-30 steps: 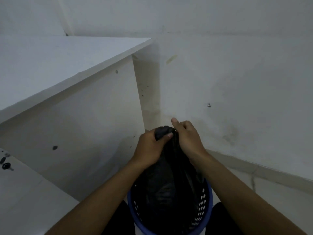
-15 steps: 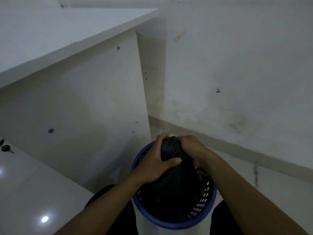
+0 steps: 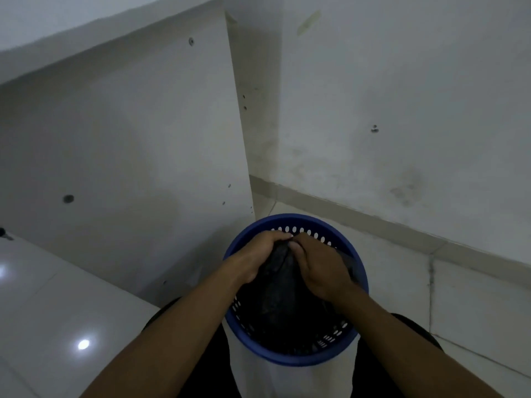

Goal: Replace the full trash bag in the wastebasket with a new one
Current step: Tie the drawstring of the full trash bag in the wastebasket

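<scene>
Left hand [image 3: 260,258] and right hand [image 3: 319,268] both gripped the gathered neck of the black trash bag [image 3: 275,303], fingertips meeting over its top. Bag sat inside the blue wastebasket [image 3: 290,218], on the floor [image 3: 402,282] beside a white panel [image 3: 129,153]. A second earlier the neck was held well above the rim; it had dropped to about rim level
</scene>
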